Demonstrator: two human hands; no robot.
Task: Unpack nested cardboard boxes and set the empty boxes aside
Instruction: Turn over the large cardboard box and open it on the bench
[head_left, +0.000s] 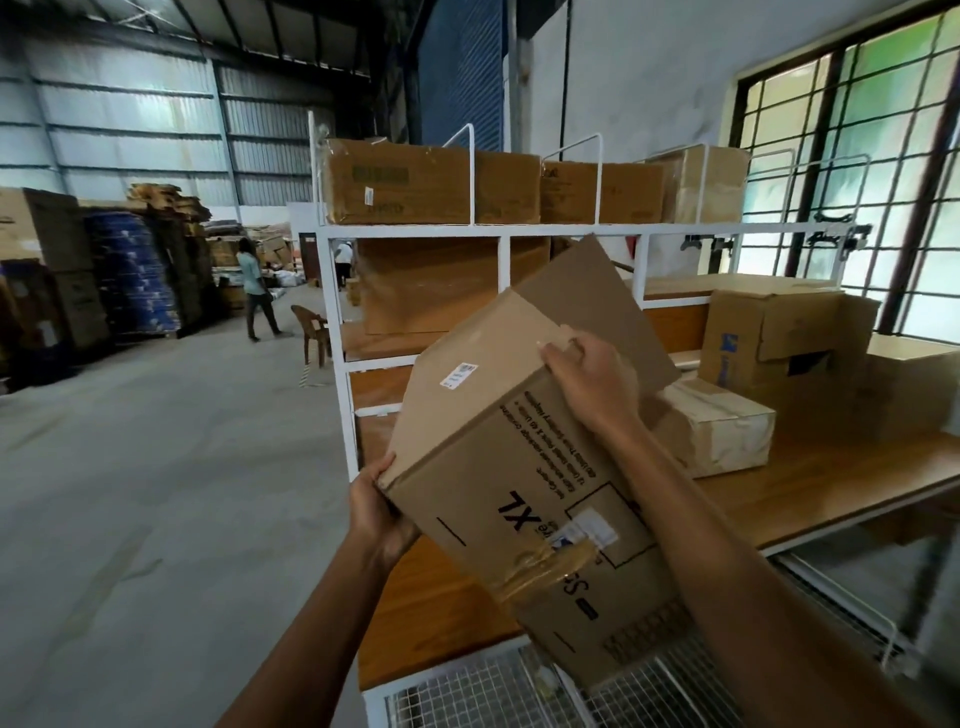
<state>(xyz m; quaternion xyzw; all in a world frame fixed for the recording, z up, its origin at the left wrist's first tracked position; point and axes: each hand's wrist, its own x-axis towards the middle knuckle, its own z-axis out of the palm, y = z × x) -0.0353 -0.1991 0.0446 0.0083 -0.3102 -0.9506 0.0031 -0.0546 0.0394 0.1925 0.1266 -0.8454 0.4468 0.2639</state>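
Observation:
I hold a large brown cardboard box (498, 447) tilted in the air above the wooden table (810, 483). It bears upside-down "XL" print, a white label and torn brown tape. One flap stands open at its far end. My left hand (376, 512) grips the near-left bottom corner. My right hand (589, 379) grips the upper edge by the open flap. A small tape-wrapped box (719, 426) lies on the table just behind it. A larger open box with blue print (769, 353) stands further back on the table.
A white metal rack (488, 231) with closed cartons on its shelves stands behind the table. A wire mesh basket (467, 696) sits below the table's near edge. A brown plastic chair (311, 332), stacked goods and a person walking are on the concrete floor at left. Barred windows at right.

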